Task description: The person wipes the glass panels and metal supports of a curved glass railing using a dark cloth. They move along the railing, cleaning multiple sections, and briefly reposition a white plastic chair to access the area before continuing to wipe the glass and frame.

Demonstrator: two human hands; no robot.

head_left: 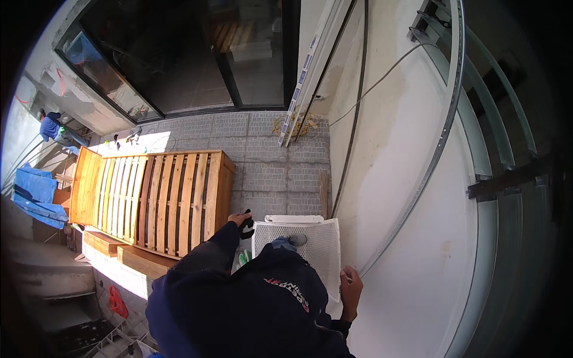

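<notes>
My left hand (240, 219) is closed round a dark black object (246, 229) whose kind I cannot make out, beside the left edge of a white mesh platform (319, 247). On that mesh shows one of my shoes (297, 240), grey, below a blue trouser leg. At the platform's right edge my right hand (351, 289) has its fingers curled. The lower end of a long perforated metal strip (412, 203) reaches this hand; whether I grip the strip or the platform's rim is hidden. My dark sweater covers the lower middle.
A slatted wooden bed frame (179, 191) stands at left, with wooden drawers (140, 259) beside it. Another person (57, 130) works at the far left near a blue tarp (37, 191). A pale wall (394, 119) rises at right. Long profiles (301, 83) lean near the glass door (179, 53).
</notes>
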